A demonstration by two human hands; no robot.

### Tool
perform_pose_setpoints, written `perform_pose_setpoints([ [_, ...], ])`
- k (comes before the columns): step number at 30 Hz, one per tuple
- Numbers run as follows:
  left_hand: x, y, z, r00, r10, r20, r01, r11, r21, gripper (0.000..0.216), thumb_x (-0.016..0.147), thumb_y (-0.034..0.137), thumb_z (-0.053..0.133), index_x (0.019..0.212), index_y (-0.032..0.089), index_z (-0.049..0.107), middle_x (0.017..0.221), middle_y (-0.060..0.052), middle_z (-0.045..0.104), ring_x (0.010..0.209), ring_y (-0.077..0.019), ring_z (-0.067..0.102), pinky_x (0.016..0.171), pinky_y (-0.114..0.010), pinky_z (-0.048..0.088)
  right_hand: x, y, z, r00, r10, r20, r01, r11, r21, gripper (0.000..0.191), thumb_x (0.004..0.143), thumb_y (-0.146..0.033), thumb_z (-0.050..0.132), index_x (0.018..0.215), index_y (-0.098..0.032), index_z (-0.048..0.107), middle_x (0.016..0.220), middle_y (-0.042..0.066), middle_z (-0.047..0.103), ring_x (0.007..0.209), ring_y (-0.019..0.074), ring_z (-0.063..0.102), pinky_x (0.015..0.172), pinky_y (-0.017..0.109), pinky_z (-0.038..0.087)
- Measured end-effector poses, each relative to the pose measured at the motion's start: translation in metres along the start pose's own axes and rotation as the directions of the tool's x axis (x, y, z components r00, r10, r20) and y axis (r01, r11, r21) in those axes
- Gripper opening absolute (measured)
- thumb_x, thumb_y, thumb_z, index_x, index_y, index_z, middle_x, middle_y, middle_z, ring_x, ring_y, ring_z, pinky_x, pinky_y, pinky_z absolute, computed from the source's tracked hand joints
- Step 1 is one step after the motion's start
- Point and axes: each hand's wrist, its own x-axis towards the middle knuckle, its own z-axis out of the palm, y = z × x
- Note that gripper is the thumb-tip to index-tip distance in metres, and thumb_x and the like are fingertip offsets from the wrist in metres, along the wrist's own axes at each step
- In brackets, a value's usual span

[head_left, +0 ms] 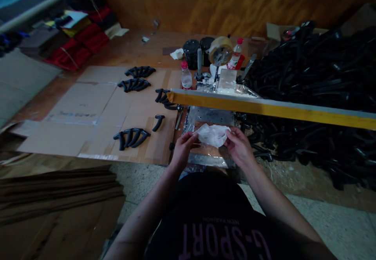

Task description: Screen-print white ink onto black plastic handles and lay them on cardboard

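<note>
A crumpled white tissue (214, 135) is stretched between my two hands, just above the near edge of the work station. My left hand (185, 145) pinches its left end, and my right hand (237, 144) grips the right end between thumb and fingers. Beneath the tissue is a brown board (205, 150), partly hidden by it. Behind that lies a metal plate (210, 115). Left of my hands, black curved handles (132, 138) rest in groups on flattened cardboard (100, 138), with one single handle (158, 122) apart from the rest.
A yellow-edged bar (264, 108) crosses above the station. Behind it stand plastic bottles (186, 76), black tubs (191, 52) and a tape roll (220, 51). A large heap of black parts (317, 72) fills the right side. Stacked cardboard (58, 201) lies at lower left.
</note>
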Motion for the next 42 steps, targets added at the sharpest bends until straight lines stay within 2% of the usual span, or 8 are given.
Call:
perform_pose_setpoints([
  [6, 0.002, -0.003, -0.001, 1.000, 0.012, -0.016, -0.011, 0.997, 0.082, 0.027, 0.074, 0.041, 0.069, 0.080, 0.017, 0.060, 0.072, 0.000, 0.061, 0.070, -0.0125, 0.060, 0.067, -0.025, 0.051, 0.002, 0.001, -0.001, 0.996, -0.065, -0.054, 0.064, 0.998, -0.028, 0.031, 0.064, -0.039, 0.079, 0.076, -0.024, 0.055, 0.071, -0.005, 0.057, 0.063, 0.0099, 0.054, 0.058, 0.022, 0.047],
  [13, -0.010, 0.002, 0.010, 0.896, 0.429, -0.116, -0.353, 0.846, 0.400, 0.037, 0.080, 0.034, 0.066, 0.114, 0.022, 0.059, 0.099, -0.005, 0.062, 0.085, -0.0134, 0.059, 0.080, -0.025, 0.048, 0.000, 0.002, 0.001, 0.973, -0.228, -0.022, 0.210, 0.926, -0.314, 0.031, 0.071, -0.045, 0.070, 0.090, -0.025, 0.054, 0.076, -0.002, 0.064, 0.068, 0.0157, 0.059, 0.068, 0.030, 0.049],
  [19, -0.007, 0.002, 0.024, 0.982, 0.178, 0.056, -0.186, 0.963, 0.196, 0.040, 0.080, 0.039, 0.066, 0.114, 0.020, 0.061, 0.106, -0.007, 0.067, 0.093, -0.0175, 0.063, 0.082, -0.030, 0.050, -0.005, 0.007, 0.009, 0.975, -0.179, 0.132, 0.204, 0.955, -0.215, 0.026, 0.076, -0.037, 0.069, 0.098, -0.026, 0.059, 0.090, 0.001, 0.069, 0.081, 0.0178, 0.063, 0.074, 0.031, 0.049],
  [23, -0.003, -0.003, 0.029, 0.993, 0.044, 0.106, -0.050, 0.998, 0.048, 0.034, 0.073, 0.037, 0.074, 0.099, 0.016, 0.066, 0.095, -0.005, 0.070, 0.084, -0.0150, 0.064, 0.079, -0.027, 0.049, -0.007, 0.012, 0.010, 0.986, -0.111, 0.120, 0.132, 0.974, -0.182, 0.026, 0.074, -0.034, 0.069, 0.097, -0.026, 0.060, 0.092, 0.000, 0.069, 0.081, 0.0168, 0.063, 0.068, 0.028, 0.049],
  [30, -0.003, -0.008, 0.028, 1.000, 0.016, 0.004, -0.016, 0.999, -0.039, 0.028, 0.067, 0.035, 0.077, 0.083, 0.016, 0.065, 0.080, -0.001, 0.068, 0.071, -0.0122, 0.061, 0.071, -0.025, 0.049, -0.003, 0.023, 0.002, 0.999, -0.050, 0.002, 0.048, 0.955, -0.293, 0.029, 0.069, -0.035, 0.072, 0.094, -0.024, 0.062, 0.095, 0.002, 0.070, 0.085, 0.0193, 0.064, 0.070, 0.031, 0.051],
  [36, -0.002, -0.012, 0.022, 0.998, 0.032, 0.062, -0.028, 0.997, -0.066, 0.030, 0.066, 0.033, 0.078, 0.086, 0.017, 0.063, 0.085, -0.001, 0.069, 0.077, -0.0132, 0.062, 0.074, -0.026, 0.049, 0.003, 0.017, 0.008, 0.987, 0.080, 0.139, -0.025, 0.932, -0.361, 0.044, 0.066, -0.043, 0.077, 0.105, -0.025, 0.067, 0.107, 0.005, 0.070, 0.093, 0.0209, 0.064, 0.073, 0.031, 0.053],
  [39, 0.008, -0.011, 0.007, 0.978, 0.028, 0.209, -0.028, 1.000, 0.001, 0.033, 0.069, 0.036, 0.075, 0.093, 0.017, 0.062, 0.090, -0.003, 0.069, 0.079, -0.0144, 0.063, 0.073, -0.026, 0.049, 0.008, 0.021, 0.011, 0.965, 0.214, 0.150, -0.146, 0.917, -0.371, 0.036, 0.057, -0.041, 0.083, 0.084, -0.020, 0.072, 0.082, 0.003, 0.072, 0.073, 0.0181, 0.064, 0.062, 0.028, 0.052],
  [42, 0.035, -0.002, -0.027, 0.981, 0.083, 0.176, -0.146, 0.912, 0.382, 0.035, 0.079, 0.039, 0.064, 0.107, 0.019, 0.061, 0.105, -0.007, 0.068, 0.088, -0.0170, 0.065, 0.072, -0.027, 0.050, 0.012, 0.028, 0.008, 0.979, 0.191, 0.077, -0.152, 0.923, -0.354, 0.032, 0.054, -0.042, 0.084, 0.070, -0.019, 0.070, 0.069, 0.002, 0.069, 0.062, 0.0158, 0.061, 0.055, 0.027, 0.048],
])
